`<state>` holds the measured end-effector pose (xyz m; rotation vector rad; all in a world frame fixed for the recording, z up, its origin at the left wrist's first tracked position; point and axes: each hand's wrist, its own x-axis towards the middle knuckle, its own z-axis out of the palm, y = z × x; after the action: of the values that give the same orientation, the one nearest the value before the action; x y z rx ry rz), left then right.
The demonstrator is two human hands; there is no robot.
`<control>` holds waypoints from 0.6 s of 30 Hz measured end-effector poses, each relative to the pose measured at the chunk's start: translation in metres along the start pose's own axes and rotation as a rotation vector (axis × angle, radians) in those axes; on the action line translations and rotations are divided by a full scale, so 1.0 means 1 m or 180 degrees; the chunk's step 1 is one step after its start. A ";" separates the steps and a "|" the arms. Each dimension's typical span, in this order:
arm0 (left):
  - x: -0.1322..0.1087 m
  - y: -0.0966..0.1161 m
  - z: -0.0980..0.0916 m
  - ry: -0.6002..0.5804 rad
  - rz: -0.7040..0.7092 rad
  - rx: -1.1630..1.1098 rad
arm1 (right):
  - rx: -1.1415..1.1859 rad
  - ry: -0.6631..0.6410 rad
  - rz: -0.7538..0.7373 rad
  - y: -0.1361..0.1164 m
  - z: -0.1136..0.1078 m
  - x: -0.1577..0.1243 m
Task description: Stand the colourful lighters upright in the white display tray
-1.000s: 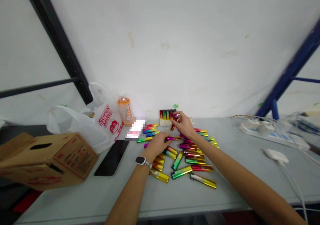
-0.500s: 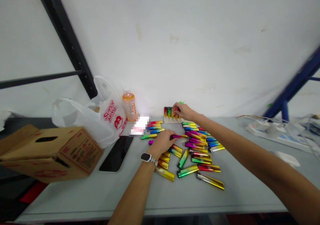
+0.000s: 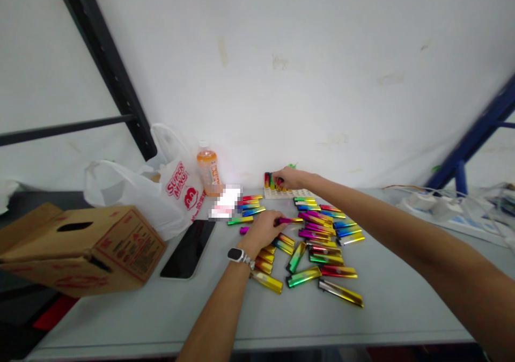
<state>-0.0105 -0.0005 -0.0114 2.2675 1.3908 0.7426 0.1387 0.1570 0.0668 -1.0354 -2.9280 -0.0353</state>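
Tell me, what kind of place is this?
Probably a workbench in a small workshop or storeroom: a grey table strewn with shiny lighters, a white tray holding upright ones, a cardboard box, and metal rack posts.

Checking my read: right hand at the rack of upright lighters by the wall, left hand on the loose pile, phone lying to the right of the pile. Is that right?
No: the head view shows the phone to the left of the loose pile, beside the cardboard box. The rest holds: right hand at the rack of upright lighters, left hand on the pile.
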 end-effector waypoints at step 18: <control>-0.001 0.002 -0.001 -0.0018 0.0008 -0.0033 | -0.0810 -0.0412 -0.0290 -0.012 -0.010 0.001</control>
<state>-0.0097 -0.0022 -0.0096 2.2621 1.3788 0.7418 0.1310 0.1480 0.0767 -0.9637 -3.1490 -0.3659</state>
